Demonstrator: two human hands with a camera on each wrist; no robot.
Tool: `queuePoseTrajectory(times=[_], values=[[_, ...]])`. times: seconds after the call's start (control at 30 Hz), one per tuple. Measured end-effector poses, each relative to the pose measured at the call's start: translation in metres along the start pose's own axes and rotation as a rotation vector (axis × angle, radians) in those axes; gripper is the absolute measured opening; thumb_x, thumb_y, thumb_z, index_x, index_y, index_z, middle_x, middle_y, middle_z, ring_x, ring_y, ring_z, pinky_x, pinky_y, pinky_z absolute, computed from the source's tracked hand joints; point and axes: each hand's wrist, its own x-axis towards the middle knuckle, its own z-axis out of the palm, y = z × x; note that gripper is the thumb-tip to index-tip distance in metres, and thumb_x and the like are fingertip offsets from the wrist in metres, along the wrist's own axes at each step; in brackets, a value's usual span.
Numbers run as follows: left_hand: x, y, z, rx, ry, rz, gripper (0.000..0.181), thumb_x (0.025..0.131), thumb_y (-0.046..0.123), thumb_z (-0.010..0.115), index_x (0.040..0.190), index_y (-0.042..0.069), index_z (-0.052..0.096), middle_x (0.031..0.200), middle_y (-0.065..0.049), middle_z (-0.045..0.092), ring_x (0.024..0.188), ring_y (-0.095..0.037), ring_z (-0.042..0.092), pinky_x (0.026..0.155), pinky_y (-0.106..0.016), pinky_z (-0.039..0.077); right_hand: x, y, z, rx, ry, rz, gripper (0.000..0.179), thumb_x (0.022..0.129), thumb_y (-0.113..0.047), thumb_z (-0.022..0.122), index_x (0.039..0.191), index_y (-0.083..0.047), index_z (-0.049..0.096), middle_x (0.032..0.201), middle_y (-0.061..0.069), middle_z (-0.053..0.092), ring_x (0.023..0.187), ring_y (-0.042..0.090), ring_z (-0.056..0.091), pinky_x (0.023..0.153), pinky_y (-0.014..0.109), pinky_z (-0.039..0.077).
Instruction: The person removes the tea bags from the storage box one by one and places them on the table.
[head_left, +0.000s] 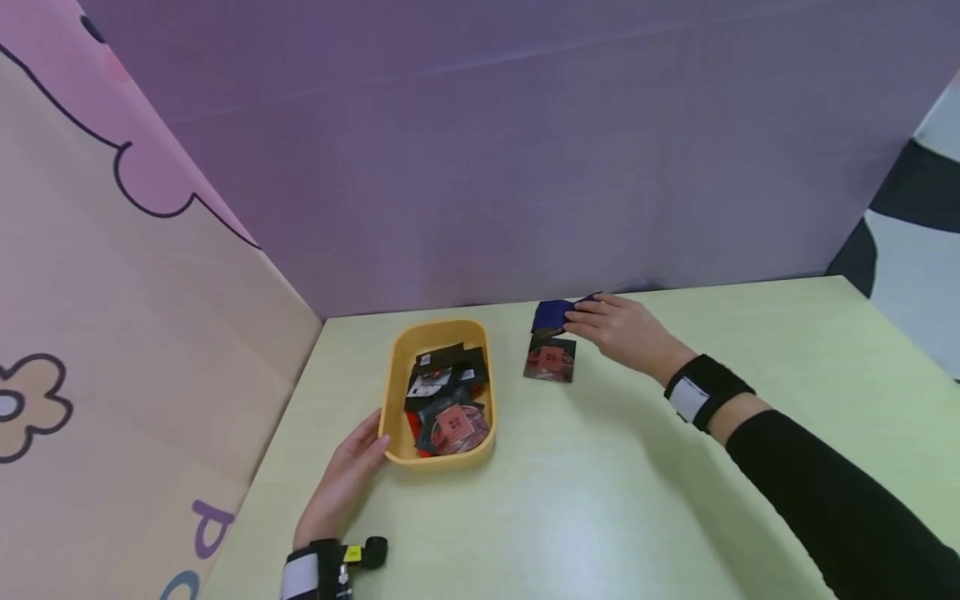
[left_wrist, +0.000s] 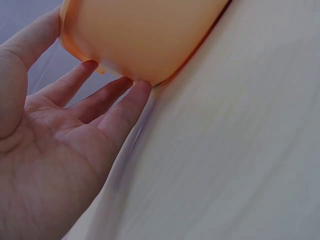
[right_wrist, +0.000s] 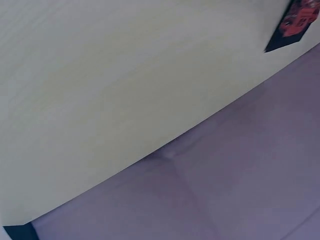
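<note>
Apparently well along, with several overlapping dark packets [head_left: 444, 356] inside a yellow tray [head_left: 438, 332] on a pale table [head_left: 600, 517]: at least three, too jumbled for an exact count. Gripped at the tray's 8 o'clock corner by the left hand [head_left: 348, 471]. Seemingly left to gather, toward 2 o'clock of the tray: one red-and-dark packet [head_left: 550, 360], flat on the tabletop, and, close to its 12 o'clock edge, at least one blue packet [head_left: 551, 317], partly covered by the right hand [head_left: 626, 333]; pinched or merely touched, impossible to tell.
</note>
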Motion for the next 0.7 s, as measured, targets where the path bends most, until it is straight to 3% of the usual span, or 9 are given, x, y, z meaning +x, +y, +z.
queuePoseTrajectory(times=[0.27,0.7], values=[[0.001,-0.003,0.001,-0.019,0.008,-0.013,0.061,0.102,0.023,0.058,0.155,0.009,0.03,0.158,-0.01,0.032,0.14,-0.025,0.039,0.109,-0.032,0.037,-0.03,0.02,0.009,0.004,-0.062,0.034,0.034,0.082,0.002,0.07,0.115,-0.003,0.072,0.114,0.011,0.072,0.107,0.028,0.066,0.094,0.044,0.052],[0.0,-0.002,0.005,-0.017,0.009,-0.013,0.063,0.1,0.028,0.06,0.155,0.012,0.033,0.157,-0.009,0.035,0.14,-0.024,0.039,0.113,-0.042,0.033,-0.073,0.026,0.023,0.044,-0.131,0.045,0.031,0.076,0.01,0.072,0.104,-0.002,0.075,0.106,0.013,0.073,0.099,0.03,0.069,0.088,0.046,0.055]])
